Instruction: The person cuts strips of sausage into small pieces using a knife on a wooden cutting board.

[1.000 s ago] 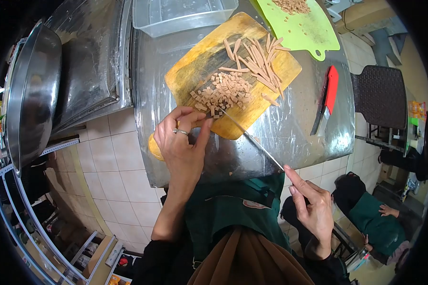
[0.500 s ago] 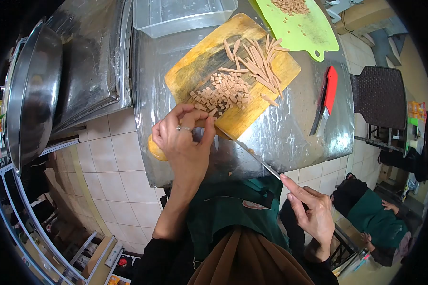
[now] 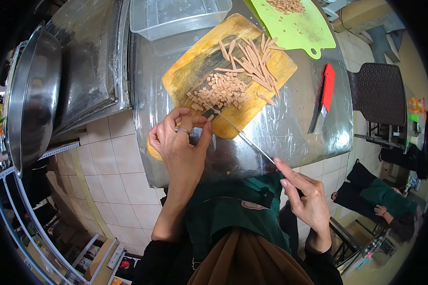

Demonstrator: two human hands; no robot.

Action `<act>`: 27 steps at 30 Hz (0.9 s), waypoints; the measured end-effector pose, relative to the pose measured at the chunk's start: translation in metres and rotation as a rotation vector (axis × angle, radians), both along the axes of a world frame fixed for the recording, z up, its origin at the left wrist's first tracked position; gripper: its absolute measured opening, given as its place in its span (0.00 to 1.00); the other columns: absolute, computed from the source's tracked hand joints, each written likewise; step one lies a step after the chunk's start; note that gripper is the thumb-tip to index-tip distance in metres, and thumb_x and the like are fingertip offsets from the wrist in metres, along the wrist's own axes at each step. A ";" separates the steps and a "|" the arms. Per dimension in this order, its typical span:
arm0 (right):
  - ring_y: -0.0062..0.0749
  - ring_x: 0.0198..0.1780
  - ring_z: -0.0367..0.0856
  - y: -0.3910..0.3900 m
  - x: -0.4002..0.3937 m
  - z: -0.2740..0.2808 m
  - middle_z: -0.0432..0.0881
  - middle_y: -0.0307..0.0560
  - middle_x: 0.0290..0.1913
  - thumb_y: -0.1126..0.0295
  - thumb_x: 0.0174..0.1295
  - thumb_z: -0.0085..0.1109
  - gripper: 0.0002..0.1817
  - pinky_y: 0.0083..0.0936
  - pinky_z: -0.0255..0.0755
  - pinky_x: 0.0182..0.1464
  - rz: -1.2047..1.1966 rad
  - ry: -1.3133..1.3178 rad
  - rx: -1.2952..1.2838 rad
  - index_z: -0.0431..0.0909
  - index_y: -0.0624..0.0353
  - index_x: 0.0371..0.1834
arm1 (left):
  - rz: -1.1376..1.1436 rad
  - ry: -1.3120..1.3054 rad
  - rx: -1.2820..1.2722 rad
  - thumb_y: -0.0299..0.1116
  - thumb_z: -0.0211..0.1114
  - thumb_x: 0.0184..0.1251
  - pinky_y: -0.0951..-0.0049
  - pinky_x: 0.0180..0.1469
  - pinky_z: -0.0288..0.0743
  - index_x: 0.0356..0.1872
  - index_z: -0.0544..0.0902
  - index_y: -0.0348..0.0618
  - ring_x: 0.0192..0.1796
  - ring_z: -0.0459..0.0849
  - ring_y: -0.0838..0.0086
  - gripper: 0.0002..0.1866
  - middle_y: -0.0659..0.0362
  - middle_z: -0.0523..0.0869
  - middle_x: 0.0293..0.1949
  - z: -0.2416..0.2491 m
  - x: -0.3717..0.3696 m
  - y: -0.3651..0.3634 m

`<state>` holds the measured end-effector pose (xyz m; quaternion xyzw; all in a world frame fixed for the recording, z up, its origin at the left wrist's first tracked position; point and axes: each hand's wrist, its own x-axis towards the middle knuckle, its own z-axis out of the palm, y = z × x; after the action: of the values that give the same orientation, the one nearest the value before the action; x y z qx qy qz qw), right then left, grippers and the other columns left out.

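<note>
A wooden cutting board [image 3: 183,71] lies at an angle on the metal table. Small tan diced pieces [image 3: 223,90] are heaped on its near half, and uncut tan strips [image 3: 254,59] lie toward its far right. At the near edge of the board, my left hand [image 3: 179,137], wearing a ring, has thumb and fingers closed in a pinch; what is between them is hidden. My right hand [image 3: 306,194] grips a knife [image 3: 254,146] by its handle end. The thin blade slants across the board edge, its tip by the diced pieces near my left fingertips.
A red-handled knife [image 3: 326,88] lies right of the board. Behind are a clear plastic container [image 3: 180,28] and a green cutting mat [image 3: 302,33] with chopped bits. A large metal bowl [image 3: 33,99] stands left. Another person [image 3: 380,194] sits at the right, near a dark chair [image 3: 378,90].
The knife and my right hand have shifted up and left, bringing the blade tip farther over the board among the diced pieces. My left hand has barely moved. The other person has changed posture.
</note>
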<state>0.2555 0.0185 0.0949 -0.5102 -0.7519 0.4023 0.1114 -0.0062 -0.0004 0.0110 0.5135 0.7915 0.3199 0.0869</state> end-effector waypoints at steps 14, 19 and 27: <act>0.44 0.23 0.81 -0.009 -0.002 -0.001 0.87 0.57 0.30 0.76 0.71 0.65 0.28 0.35 0.78 0.32 0.034 0.020 -0.060 0.81 0.41 0.73 | 0.029 -0.005 0.011 0.34 0.78 0.64 0.52 0.73 0.53 0.43 0.89 0.53 0.62 0.79 0.69 0.09 0.64 0.83 0.55 -0.005 -0.001 0.001; 0.46 0.24 0.82 -0.009 -0.005 0.003 0.86 0.56 0.29 0.77 0.71 0.64 0.30 0.38 0.79 0.32 0.064 -0.063 -0.066 0.79 0.41 0.75 | 0.026 -0.013 0.011 0.35 0.77 0.64 0.51 0.74 0.52 0.43 0.89 0.54 0.62 0.79 0.69 0.08 0.64 0.83 0.54 -0.007 -0.001 0.001; 0.49 0.25 0.85 -0.008 -0.011 0.013 0.84 0.57 0.27 0.77 0.72 0.63 0.31 0.41 0.79 0.30 0.104 -0.137 -0.058 0.77 0.41 0.77 | 0.030 -0.016 0.022 0.34 0.78 0.63 0.51 0.74 0.52 0.42 0.90 0.54 0.61 0.79 0.69 0.08 0.64 0.83 0.54 -0.008 0.000 0.002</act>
<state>0.2450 0.0101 0.1078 -0.5000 -0.7713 0.3932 0.0238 -0.0066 0.0019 0.0034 0.5000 0.7947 0.3340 0.0827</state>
